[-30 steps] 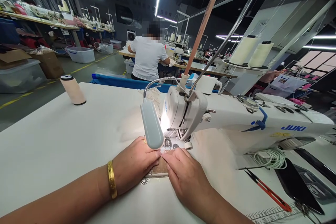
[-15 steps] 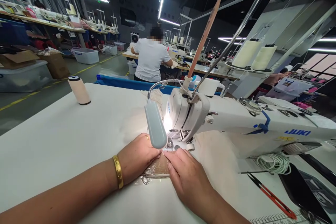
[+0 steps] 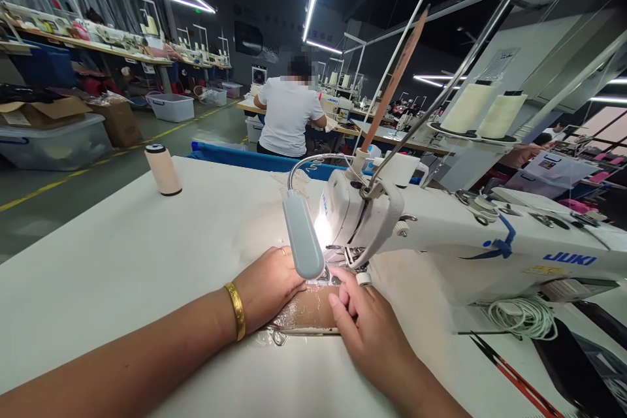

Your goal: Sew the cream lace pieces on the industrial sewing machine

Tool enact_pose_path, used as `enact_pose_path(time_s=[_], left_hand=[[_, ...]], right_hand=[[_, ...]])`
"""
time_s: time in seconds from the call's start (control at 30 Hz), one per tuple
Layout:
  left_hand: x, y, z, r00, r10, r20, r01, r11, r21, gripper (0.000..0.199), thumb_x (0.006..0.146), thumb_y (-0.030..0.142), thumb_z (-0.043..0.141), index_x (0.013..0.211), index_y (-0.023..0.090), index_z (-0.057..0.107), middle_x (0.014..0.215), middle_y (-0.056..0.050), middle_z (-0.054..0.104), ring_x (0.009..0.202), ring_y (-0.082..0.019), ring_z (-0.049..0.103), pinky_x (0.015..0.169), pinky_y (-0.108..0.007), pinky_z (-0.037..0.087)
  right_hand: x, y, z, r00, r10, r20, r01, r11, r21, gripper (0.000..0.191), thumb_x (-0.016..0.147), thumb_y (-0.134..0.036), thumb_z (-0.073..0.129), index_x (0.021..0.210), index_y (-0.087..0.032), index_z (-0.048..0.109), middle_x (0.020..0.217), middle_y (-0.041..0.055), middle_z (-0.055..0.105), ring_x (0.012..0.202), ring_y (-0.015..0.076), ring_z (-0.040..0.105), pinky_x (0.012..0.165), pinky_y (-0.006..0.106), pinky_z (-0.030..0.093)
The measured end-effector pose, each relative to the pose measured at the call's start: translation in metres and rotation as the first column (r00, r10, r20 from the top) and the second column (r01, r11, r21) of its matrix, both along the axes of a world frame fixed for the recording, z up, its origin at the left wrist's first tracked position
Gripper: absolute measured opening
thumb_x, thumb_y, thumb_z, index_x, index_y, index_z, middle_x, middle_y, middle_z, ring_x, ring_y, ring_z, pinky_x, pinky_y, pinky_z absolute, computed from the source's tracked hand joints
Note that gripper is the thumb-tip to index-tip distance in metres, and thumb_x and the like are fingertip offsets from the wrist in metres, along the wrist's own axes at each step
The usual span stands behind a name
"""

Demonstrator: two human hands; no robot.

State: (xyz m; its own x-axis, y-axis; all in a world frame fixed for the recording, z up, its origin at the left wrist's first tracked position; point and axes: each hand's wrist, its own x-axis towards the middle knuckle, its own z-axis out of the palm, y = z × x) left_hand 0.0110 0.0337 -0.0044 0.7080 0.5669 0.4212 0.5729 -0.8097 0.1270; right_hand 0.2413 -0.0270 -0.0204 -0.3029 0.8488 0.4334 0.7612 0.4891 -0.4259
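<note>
A white sewing machine (image 3: 343, 209) stands over the table, its needle area lit by a grey lamp (image 3: 304, 235). My left hand (image 3: 269, 287) rests palm down left of the presser foot, wearing a gold bangle; the lamp hides its fingertips. Beside it lies a flat brown piece (image 3: 313, 308) under shiny clear film, just in front of the needle area. My right hand (image 3: 375, 326) is open at the piece's right edge, index finger stretched toward the presser foot and the other fingers bent, with nothing visible in them. Sheer beige fabric (image 3: 409, 294) spreads right of the needle area.
A peach thread cone (image 3: 164, 171) stands on the white table (image 3: 112, 261) at the left. Orange-handled tweezers (image 3: 514, 375) and a coiled pale cord (image 3: 522, 317) lie at the right. Ahead, a person in a white shirt (image 3: 289, 114) sits at another machine.
My right hand has drawn away from my left, its index finger now up by the presser foot, uncovering more of the brown piece. The whole view has shifted slightly.
</note>
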Motion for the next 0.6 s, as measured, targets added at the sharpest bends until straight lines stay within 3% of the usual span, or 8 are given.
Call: enact_pose_path(time_s=[0.1,0.2,0.43,0.6], left_hand=[[0.000,0.004,-0.010,0.998,0.062,-0.028,-0.062,0.998,-0.025,0.015,0.098,0.014,0.060,0.102,0.022,0.072,0.110,-0.006,0.075,0.098,-0.026,0.069,0.087,-0.039,0.056],[-0.002,0.009,-0.013,0.977,0.206,-0.061,-0.212,0.969,-0.127,0.010,0.096,0.027,0.070,0.104,0.022,0.073,0.119,-0.008,0.072,0.109,-0.031,0.066,0.095,-0.044,0.055],[-0.008,0.016,-0.009,0.923,0.374,-0.087,-0.384,0.903,-0.193,0.051,0.088,0.064,0.075,0.118,0.023,0.074,0.135,-0.017,0.069,0.133,-0.044,0.056,0.106,-0.058,0.047],[-0.009,0.021,-0.021,0.904,0.422,-0.061,-0.426,0.890,-0.164,0.058,0.087,0.067,0.074,0.125,0.023,0.073,0.150,-0.020,0.062,0.145,-0.046,0.048,0.110,-0.064,0.041]], right_hand=[[0.001,-0.002,-0.001,1.000,0.006,-0.017,-0.006,1.000,-0.006,0.032,0.109,-0.026,0.042,0.136,-0.024,0.059,0.077,-0.0010,0.064,0.058,0.0195,0.060,0.057,0.031,0.051],[0.002,-0.003,-0.005,1.000,0.006,-0.027,-0.006,1.000,-0.013,0.030,0.109,-0.027,0.043,0.134,-0.024,0.060,0.075,-0.0030,0.061,0.059,0.0187,0.060,0.057,0.030,0.051],[0.003,-0.004,-0.013,0.999,0.029,-0.038,-0.030,0.999,-0.038,0.030,0.109,-0.028,0.045,0.133,-0.020,0.061,0.075,-0.0032,0.064,0.064,0.0180,0.065,0.056,0.028,0.053],[0.001,-0.001,-0.010,0.997,0.076,0.017,-0.076,0.997,-0.006,0.031,0.109,-0.023,0.045,0.134,-0.021,0.061,0.079,-0.0005,0.066,0.069,0.0195,0.066,0.063,0.030,0.057]])
